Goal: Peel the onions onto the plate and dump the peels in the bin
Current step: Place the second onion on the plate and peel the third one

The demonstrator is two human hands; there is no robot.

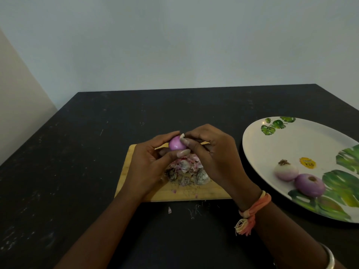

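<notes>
Two peeled onions sit on the leaf-print plate. Third onion, nearly bare, is gripped in left hand over the cutting board; right hand pinches a last skin flap. Peel pile on the board not yet binned; no bin in view.

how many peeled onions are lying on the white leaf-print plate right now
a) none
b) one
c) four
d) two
d: a pale peeled onion and a purple peeled onion lie on the white leaf-print plate. A third purple onion is off it, gripped by the left hand over the wooden cutting board, while the right hand pinches a scrap of peel at its top.
</notes>
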